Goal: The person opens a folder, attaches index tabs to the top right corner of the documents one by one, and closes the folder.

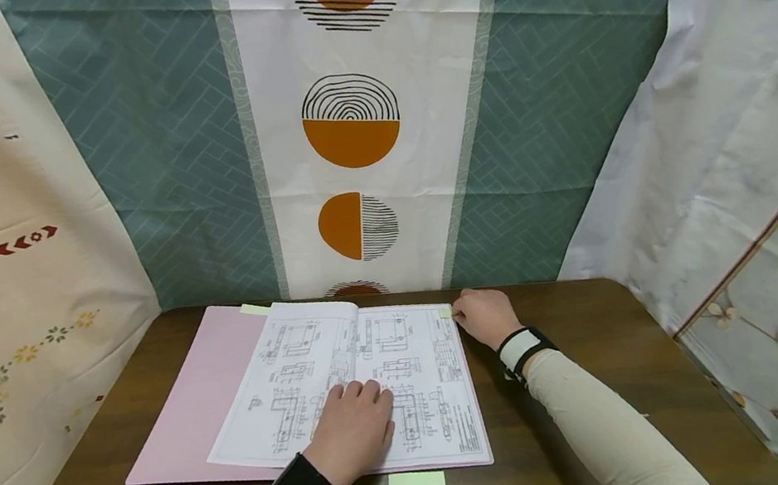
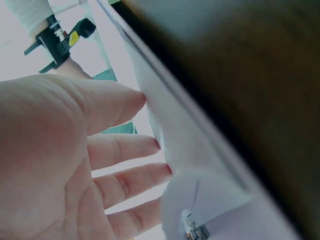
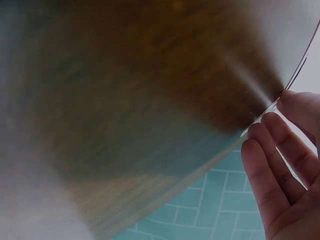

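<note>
Technical drawing sheets (image 1: 274, 410) lie spread over a pink folder (image 1: 188, 415) on the table, one leaf turned to the left and bulging at its fold. My left hand (image 1: 356, 427) rests on the lower middle of the sheets, fingers extended; the left wrist view shows its fingertips against the paper. At the top right corner of the right-hand sheet (image 1: 417, 356), my right hand (image 1: 484, 314) pinches a small yellow-green sticky note (image 1: 446, 313) at the page edge. In the right wrist view, the thumb (image 3: 297, 107) and fingers meet along that edge.
Another pale green sticky note (image 1: 416, 481) shows below the folder's bottom edge, and one more (image 1: 255, 309) at its top left. The brown wooden table (image 1: 591, 380) ends at a patterned curtain (image 1: 363, 221) behind. Printed cloths hang at both sides.
</note>
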`<action>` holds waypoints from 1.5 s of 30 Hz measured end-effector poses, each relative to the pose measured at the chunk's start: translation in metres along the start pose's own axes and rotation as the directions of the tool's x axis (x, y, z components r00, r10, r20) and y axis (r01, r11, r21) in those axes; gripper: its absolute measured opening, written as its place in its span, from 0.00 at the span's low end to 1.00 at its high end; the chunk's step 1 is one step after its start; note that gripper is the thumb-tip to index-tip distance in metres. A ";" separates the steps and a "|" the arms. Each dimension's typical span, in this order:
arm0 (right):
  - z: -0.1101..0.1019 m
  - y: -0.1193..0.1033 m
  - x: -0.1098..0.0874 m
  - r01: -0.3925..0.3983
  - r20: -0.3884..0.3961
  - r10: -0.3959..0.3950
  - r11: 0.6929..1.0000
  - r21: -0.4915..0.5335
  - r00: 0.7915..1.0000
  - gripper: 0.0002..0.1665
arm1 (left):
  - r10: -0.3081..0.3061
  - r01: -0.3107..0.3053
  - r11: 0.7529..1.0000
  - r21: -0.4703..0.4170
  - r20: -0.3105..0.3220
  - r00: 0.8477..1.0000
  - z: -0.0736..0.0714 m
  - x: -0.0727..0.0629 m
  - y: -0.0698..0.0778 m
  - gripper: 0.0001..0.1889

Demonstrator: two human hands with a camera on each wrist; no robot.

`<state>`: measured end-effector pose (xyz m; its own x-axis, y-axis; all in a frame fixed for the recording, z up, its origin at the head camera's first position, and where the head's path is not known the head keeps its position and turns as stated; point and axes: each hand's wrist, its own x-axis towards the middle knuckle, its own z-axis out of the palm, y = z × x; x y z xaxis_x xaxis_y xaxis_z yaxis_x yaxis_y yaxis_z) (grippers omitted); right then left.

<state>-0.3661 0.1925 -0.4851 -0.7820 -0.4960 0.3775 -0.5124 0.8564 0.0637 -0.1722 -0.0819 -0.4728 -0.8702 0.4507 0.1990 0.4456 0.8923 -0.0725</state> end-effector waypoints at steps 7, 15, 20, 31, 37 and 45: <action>0.002 0.004 -0.003 0.016 -0.031 -0.016 1.000 -0.003 0.999 0.08 | 0.085 -0.086 0.994 0.063 0.017 0.996 -0.013 0.017 0.001 0.16; 0.003 0.006 0.001 0.022 -0.009 -0.022 1.000 -0.021 1.000 0.08 | 0.145 -0.158 0.981 0.114 0.109 0.983 -0.027 0.063 0.007 0.17; 0.003 0.007 0.003 0.020 -0.016 -0.020 0.999 -0.027 1.000 0.09 | 0.173 -0.187 0.976 0.115 0.120 0.978 -0.015 0.099 0.006 0.22; 0.003 0.007 -0.002 0.014 -0.027 -0.014 1.000 0.005 1.000 0.06 | 0.206 -0.216 0.974 0.063 0.143 0.968 0.020 0.143 0.010 0.33; 0.003 0.007 -0.005 0.010 -0.031 -0.009 1.000 0.024 0.999 0.07 | 0.199 -0.209 0.977 0.044 0.165 0.966 0.034 0.156 0.010 0.34; -0.004 0.004 -0.005 0.043 -0.046 -0.041 0.998 0.035 0.998 0.07 | 0.220 -0.224 0.974 0.023 0.119 0.968 0.056 0.169 0.003 0.32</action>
<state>-0.3631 0.1991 -0.4826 -0.7430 -0.5235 0.4170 -0.5573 0.8289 0.0476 -0.3297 -0.0011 -0.4938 -0.7693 0.6360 0.0606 0.6247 0.7687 -0.1376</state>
